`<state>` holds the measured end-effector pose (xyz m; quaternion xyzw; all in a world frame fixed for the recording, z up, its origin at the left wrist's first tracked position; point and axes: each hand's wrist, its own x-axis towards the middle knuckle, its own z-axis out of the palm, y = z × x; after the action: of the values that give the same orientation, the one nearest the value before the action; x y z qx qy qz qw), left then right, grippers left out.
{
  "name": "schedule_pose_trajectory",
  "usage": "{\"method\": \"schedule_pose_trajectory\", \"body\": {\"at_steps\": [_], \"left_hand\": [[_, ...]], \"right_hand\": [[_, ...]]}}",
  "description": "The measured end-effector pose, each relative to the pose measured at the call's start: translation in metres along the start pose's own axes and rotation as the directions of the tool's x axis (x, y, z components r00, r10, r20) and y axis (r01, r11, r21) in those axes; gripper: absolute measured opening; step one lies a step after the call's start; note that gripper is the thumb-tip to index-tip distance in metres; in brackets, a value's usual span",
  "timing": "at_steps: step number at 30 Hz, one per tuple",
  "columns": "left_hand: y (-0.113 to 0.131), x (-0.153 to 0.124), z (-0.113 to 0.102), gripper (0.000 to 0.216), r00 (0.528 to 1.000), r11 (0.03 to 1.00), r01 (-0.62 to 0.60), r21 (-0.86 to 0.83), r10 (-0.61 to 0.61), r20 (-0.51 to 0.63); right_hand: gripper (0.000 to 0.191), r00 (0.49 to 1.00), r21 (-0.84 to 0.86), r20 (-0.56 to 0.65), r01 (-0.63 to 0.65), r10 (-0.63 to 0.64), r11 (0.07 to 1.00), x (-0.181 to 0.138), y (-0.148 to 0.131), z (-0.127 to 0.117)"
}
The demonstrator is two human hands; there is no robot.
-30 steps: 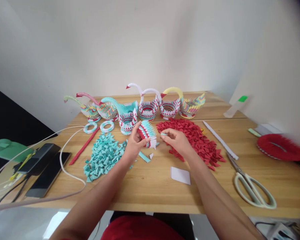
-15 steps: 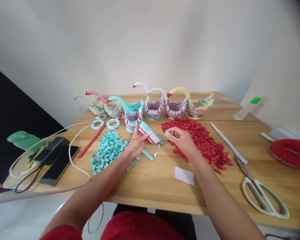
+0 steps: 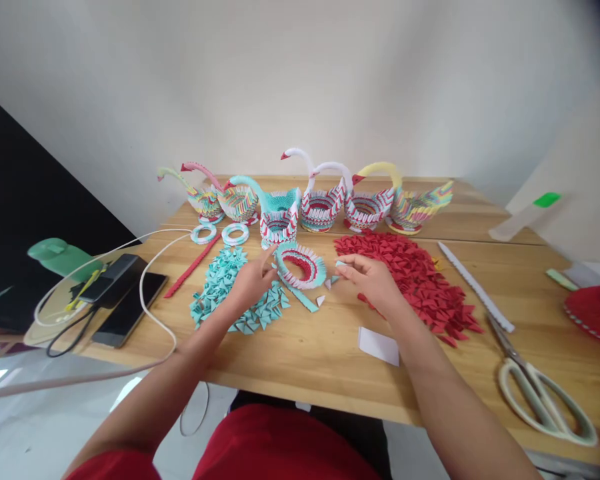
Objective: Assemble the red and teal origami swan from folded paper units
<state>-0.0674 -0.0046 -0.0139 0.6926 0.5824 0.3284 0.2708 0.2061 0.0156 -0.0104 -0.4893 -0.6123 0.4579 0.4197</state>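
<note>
My left hand (image 3: 250, 283) pinches the left rim of a round origami bowl (image 3: 301, 265) made of teal, white and red folded pieces. The bowl lies open side up on the wooden table (image 3: 300, 360). My right hand (image 3: 375, 280), just right of the bowl, is closed on a small teal folded paper piece (image 3: 341, 264) at its fingertips. A heap of teal folded pieces (image 3: 230, 293) lies under my left hand. A heap of red folded pieces (image 3: 420, 273) lies behind my right hand.
A row of origami swans (image 3: 320, 200) stands at the back. Two paper rings (image 3: 220, 233) and a red strip (image 3: 193, 265) lie left. Phones (image 3: 125, 303) and a white cable (image 3: 150, 313) fill the left edge. Scissors (image 3: 540, 393), a white strip (image 3: 475, 287) and a red disc (image 3: 595, 313) lie right; a white slip (image 3: 379, 347) is in front.
My left hand has lowered the origami bowl from a tilted, lifted hold to lying flat on the table. The camera view has shifted left, and my right hand still holds the teal piece.
</note>
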Motion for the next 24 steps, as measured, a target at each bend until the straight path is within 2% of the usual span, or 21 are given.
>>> {"method": "schedule_pose_trajectory", "body": {"at_steps": [3, 6, 8, 10, 12, 16, 20, 24], "left_hand": [[0.004, -0.001, -0.009, 0.056, 0.99, 0.969, -0.063, 0.238, 0.091, -0.109], [0.016, -0.004, -0.011, 0.048, 0.941, 0.939, -0.129, 0.319, 0.217, -0.258], [0.029, -0.006, -0.004, 0.042, 0.918, 0.946, -0.208, 0.247, 0.276, -0.284], [0.043, -0.007, 0.008, 0.037, 0.929, 0.953, -0.295, 0.068, 0.302, -0.212], [0.055, -0.006, 0.023, 0.031, 0.938, 0.943, -0.326, -0.069, 0.313, -0.149], [0.068, -0.003, 0.045, 0.021, 0.923, 0.92, -0.376, -0.108, 0.362, -0.13], [0.07, -0.004, 0.051, 0.019, 0.94, 0.925, -0.337, -0.176, 0.32, -0.119], [0.064, -0.008, 0.055, 0.019, 0.965, 0.88, -0.262, -0.396, 0.235, -0.117]], "right_hand": [[0.031, 0.998, 0.011, -0.029, -0.051, 0.051, 0.999, -0.002, -0.003, 0.001], [0.034, 0.998, 0.071, -0.014, -0.064, 0.065, 0.995, -0.004, -0.004, 0.003], [0.037, 0.998, 0.123, 0.016, -0.06, 0.058, 0.991, -0.005, -0.004, 0.006], [0.038, 0.997, 0.176, 0.053, -0.057, 0.048, 0.983, -0.006, -0.004, 0.009], [0.038, 0.995, 0.226, 0.092, -0.058, 0.038, 0.973, -0.007, -0.004, 0.012], [0.036, 0.988, 0.262, 0.156, -0.047, 0.005, 0.964, -0.008, -0.004, 0.015], [0.038, 0.984, 0.231, 0.178, -0.029, -0.013, 0.972, -0.01, -0.004, 0.014], [0.039, 0.983, 0.234, 0.184, -0.044, 0.0, 0.971, -0.011, -0.003, 0.014]]}}
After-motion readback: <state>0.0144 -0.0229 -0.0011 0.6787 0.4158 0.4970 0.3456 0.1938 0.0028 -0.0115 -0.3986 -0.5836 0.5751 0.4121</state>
